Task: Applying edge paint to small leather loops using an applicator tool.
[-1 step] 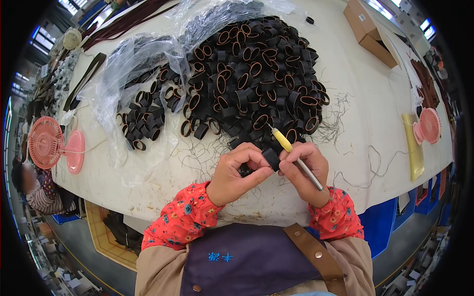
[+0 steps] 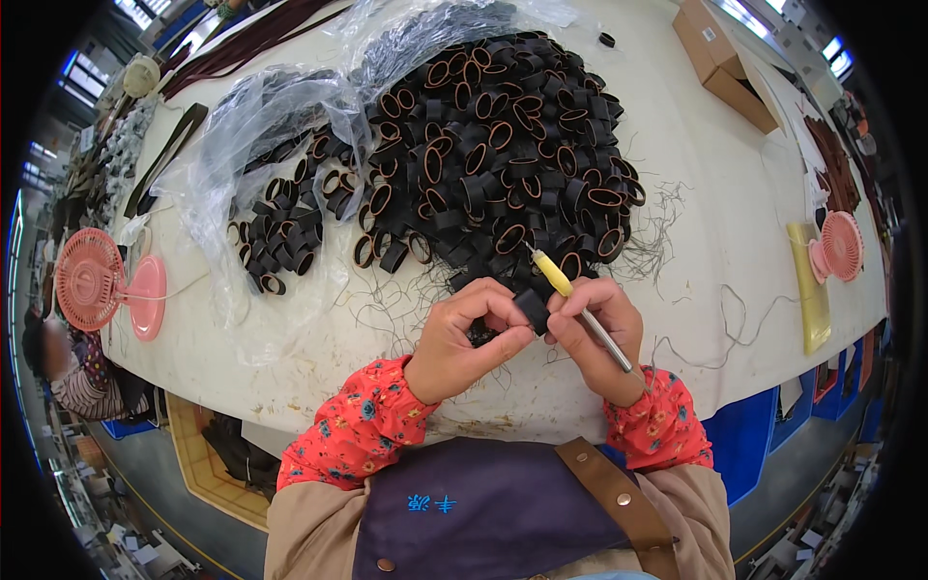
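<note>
A small black leather loop [image 2: 532, 310] is pinched by my left hand [image 2: 466, 338] at its left side. My right hand [image 2: 601, 333] closes on a pen-like tool [image 2: 553, 275] with a yellow grip, a metal shaft and a thin tip pointing up and away. The fingertips of that hand also touch the loop's right side. Just beyond both hands rises a large pile of similar black loops [image 2: 483, 159], many showing tan edges. Dark loops partly show beneath my left fingers; their exact number is hidden.
Clear plastic bags [image 2: 280, 126] lie left of the pile. Pink fans [image 2: 89, 271] stand at both sides, and a cardboard box [image 2: 720, 68] sits far right. Loose threads [image 2: 657, 237] and a thin cord [image 2: 739, 333] lie on the white table [image 2: 715, 203]. A person [image 2: 82, 372] sits far left.
</note>
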`<state>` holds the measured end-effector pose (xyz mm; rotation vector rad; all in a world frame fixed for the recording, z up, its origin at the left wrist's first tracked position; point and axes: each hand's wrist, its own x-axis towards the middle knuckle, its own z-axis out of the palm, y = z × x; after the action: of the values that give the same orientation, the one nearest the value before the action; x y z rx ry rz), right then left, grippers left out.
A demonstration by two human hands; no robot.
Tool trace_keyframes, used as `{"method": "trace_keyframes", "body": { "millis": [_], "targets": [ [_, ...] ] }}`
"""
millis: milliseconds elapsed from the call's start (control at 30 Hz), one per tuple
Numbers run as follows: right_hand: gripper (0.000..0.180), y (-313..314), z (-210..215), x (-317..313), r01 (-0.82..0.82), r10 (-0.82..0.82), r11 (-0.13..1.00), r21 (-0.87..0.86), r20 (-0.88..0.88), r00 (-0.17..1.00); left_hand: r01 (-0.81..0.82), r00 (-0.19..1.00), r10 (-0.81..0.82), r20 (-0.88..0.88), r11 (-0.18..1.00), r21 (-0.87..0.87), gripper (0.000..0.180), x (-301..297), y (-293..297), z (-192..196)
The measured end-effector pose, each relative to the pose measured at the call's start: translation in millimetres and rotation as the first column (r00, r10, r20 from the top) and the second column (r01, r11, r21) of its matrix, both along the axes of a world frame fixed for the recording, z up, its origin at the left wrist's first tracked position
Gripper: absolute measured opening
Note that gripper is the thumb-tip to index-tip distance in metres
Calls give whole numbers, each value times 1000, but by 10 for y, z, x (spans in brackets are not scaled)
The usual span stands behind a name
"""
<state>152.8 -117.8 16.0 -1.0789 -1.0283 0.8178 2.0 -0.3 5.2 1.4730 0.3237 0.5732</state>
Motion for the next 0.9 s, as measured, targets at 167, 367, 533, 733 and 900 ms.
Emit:
{"method": "trace_keyframes", "body": {
  "millis": [167, 367, 533, 733, 900],
  "targets": [
    [16, 11, 1, 10, 10, -24, 998, -55, -248, 969, 44, 998, -39, 43, 991, -130, 9, 13, -1, -26],
    [15, 22, -27, 16, -61, 56, 998, -4, -329, 943, 125, 985, -89, 150, 960, -251, 8, 10, -37, -33],
    [17, 10, -21, 36, -21, 5, 996, -88, -183, 983, 80, 990, -62, 127, 987, -140, 8, 2, -40, 6],
    [31, 41, 74, 23, 172, -172, 985, 16, 23, 985, -138, 990, 138, 42, 990, 9, 8, 20, 17, -36],
    [24, -53, 44, 122, 33, -32, 995, 93, -16, 999, -239, 970, 244, -18, 962, 134, 8, 24, 33, -21]
  ]
}}
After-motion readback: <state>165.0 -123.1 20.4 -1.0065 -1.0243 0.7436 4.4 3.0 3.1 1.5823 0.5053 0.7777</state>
